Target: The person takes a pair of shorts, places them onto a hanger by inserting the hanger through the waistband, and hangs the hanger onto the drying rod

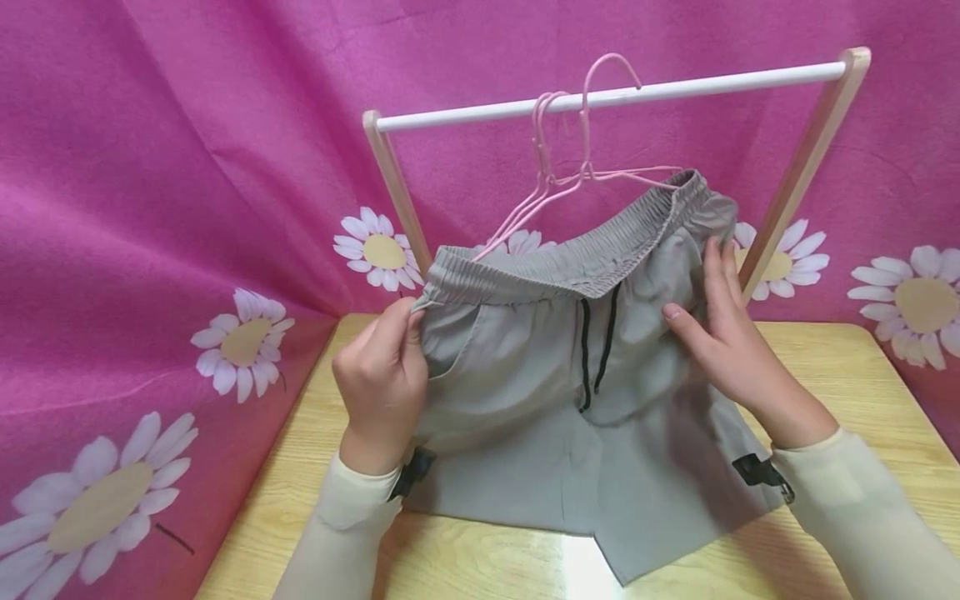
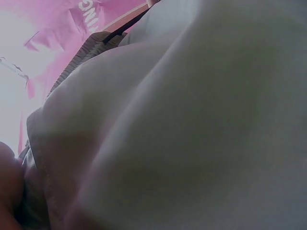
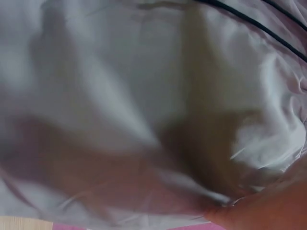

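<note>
Grey shorts [image 1: 517,358] with a gathered elastic waistband and black drawstrings [image 1: 587,358] hang in front of a small rack, waist upward. Pink wire hangers [image 1: 558,192] reach into the waist opening at both sides. One hook rises above the rack's white bar [image 1: 720,86]; the others loop over it further left. My left hand [image 1: 384,379] grips the shorts' left side just below the waistband. Against their right side, my right hand [image 1: 738,358] rests with extended fingers, its thumb on the front cloth. Grey cloth [image 2: 182,129] fills most of the left wrist view.
Wooden posts [image 1: 806,171] hold up the bar at either end. Below is a light wood table [image 1: 847,367], and the shorts' legs hang down close to it. Pink cloth [image 1: 247,108] printed with white daisies encloses the back and sides.
</note>
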`<state>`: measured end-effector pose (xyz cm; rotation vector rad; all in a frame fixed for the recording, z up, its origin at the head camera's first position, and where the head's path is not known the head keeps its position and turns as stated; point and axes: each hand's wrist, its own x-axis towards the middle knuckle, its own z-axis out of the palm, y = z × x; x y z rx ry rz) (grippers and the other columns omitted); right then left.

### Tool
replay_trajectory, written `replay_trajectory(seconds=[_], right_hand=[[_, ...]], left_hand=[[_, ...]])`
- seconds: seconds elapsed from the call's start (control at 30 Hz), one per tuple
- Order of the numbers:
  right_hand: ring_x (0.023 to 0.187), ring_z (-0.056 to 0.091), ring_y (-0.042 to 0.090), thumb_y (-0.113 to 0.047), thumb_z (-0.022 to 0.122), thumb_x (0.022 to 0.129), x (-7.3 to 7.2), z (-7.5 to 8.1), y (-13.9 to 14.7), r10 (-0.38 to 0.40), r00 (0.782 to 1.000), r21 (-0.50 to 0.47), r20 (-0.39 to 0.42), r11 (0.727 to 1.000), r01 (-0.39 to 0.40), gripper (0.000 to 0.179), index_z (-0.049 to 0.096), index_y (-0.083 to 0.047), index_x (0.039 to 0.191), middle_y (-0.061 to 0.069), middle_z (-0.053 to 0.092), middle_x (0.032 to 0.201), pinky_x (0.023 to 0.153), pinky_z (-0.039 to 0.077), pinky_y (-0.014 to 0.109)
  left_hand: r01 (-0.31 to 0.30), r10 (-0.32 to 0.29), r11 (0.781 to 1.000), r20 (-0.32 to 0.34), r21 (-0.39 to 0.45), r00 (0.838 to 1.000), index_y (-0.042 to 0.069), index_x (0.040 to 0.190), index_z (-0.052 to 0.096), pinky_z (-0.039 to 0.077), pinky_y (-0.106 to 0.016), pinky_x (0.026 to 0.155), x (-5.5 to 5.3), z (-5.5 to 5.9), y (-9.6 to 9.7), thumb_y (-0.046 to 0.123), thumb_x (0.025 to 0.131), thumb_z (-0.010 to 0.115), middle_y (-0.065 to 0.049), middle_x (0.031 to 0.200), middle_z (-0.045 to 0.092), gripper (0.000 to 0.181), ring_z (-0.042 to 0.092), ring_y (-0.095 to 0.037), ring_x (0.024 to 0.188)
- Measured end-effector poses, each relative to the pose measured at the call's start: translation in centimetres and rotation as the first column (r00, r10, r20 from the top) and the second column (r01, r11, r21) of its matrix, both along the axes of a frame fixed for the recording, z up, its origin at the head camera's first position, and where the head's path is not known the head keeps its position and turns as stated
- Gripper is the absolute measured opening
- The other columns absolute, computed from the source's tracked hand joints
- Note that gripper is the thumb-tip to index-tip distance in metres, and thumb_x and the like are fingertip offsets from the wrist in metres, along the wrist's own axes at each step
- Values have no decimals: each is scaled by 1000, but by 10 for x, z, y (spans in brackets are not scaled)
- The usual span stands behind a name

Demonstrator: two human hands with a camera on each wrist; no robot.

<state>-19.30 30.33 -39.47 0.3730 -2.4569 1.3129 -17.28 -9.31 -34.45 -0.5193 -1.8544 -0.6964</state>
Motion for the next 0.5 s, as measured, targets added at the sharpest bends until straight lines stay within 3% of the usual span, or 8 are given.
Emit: replay_trajectory(seconds=[0.27,0.5], right_hand=[[167,-21,33,-29,59,111,2,-4,2,6,1000,-9,-2,1000,-6,92,-7,-18,175,14,-23,180,130,-11,69],[168,-21,32,-30,60,111,6,-8,6,4,999,2,32,1000,-4,94,-8,-24,175,10,-24,181,129,-7,73]], left_hand=[[-10,10,1000,1,-20,1000,0,108,77,58,-45,58,-6,4,9,16,104,74,-17,91,80,18,74,-33,70],[-16,16,999,1,-38,1000,0,107,77,53,-42,53,-11,7,17,17,105,73,-16,87,79,18,72,-32,67]])
